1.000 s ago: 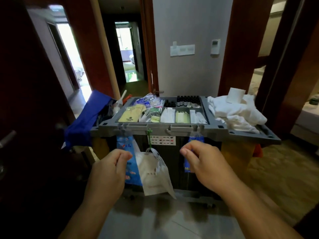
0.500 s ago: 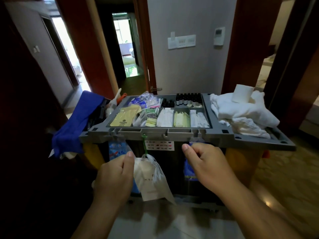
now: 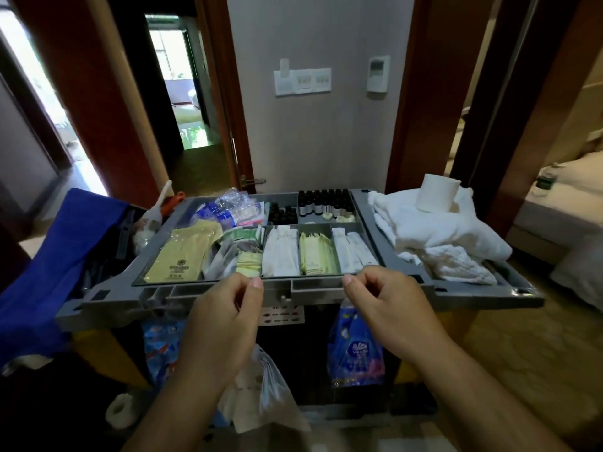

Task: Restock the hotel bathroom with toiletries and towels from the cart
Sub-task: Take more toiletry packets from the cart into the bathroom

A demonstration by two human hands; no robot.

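The grey housekeeping cart [image 3: 408, 296] stands right in front of me. Its top tray holds toiletries in compartments: yellow-green packets [image 3: 184, 252], white sachets [image 3: 281, 252], pale green sachets [image 3: 315, 256], white tubes [image 3: 352, 252] and small dark bottles [image 3: 323, 200]. White towels [image 3: 434, 230] lie piled on the cart's right side with a toilet paper roll [image 3: 437, 192] on top. My left hand [image 3: 225, 318] and my right hand [image 3: 388, 308] hover at the tray's front rim, fingers loosely curled, holding nothing.
A blue cloth bag [image 3: 49, 278] hangs on the cart's left end. Plastic bags [image 3: 355, 350] dangle from its front. A spare paper roll [image 3: 119, 411] lies on the floor at left. Behind the cart are a wall with switches [image 3: 303, 80], a hallway doorway and a bed [image 3: 561, 197] at right.
Both hands have risen from below the cart's front edge up to the tray rim. The view has drawn closer to the cart.
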